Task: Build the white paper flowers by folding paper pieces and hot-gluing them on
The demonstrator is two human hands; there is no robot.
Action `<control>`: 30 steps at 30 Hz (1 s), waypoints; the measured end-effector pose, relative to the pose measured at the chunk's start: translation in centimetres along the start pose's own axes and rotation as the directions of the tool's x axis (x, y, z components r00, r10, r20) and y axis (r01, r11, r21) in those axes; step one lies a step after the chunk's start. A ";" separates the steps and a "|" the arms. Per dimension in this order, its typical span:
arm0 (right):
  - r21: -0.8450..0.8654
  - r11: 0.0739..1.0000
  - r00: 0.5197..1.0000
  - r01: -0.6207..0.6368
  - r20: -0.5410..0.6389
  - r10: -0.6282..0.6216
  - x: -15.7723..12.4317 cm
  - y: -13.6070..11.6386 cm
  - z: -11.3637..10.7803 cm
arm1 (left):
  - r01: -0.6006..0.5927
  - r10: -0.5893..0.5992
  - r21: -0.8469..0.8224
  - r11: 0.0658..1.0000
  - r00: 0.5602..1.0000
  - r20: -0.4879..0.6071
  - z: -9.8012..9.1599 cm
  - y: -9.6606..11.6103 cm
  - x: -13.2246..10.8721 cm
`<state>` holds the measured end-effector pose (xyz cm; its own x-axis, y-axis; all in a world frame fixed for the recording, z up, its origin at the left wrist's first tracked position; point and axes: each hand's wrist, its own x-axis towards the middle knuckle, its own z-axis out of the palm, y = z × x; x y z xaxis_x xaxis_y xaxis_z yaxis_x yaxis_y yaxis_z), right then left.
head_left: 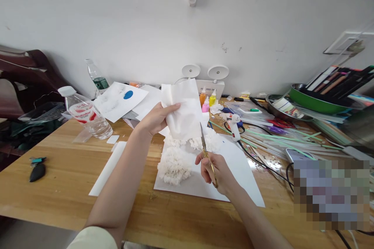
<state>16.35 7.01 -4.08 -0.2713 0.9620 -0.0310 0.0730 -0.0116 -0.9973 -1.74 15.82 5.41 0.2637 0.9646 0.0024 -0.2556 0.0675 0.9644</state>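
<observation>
Pinching one thin white sheet upright above the worktop, between the thumb and fingers of the left hand. Gripping one pair of scissors in the right hand, with fingers curled round the gold handles and blades pointing up just beside the sheet's right edge. Beneath, on one large white paper, fluffy white clumps, too overlapped to count. Farther out, two clear bottles at left, three small paint bottles behind, one glue gun at right.
</observation>
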 end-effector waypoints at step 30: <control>-0.014 0.998 0.995 0.069 0.078 -0.068 -0.5 -0.4 -0.8 | 0.067 -0.064 -0.037 0.997 0.996 0.067 0.8 -0.1 -0.3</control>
<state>17.18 6.74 -3.60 -0.3500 0.9362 0.0312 0.0675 0.0585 -0.9960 -1.05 15.33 5.56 0.3414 0.9390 -0.0420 -0.2720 0.1415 0.9518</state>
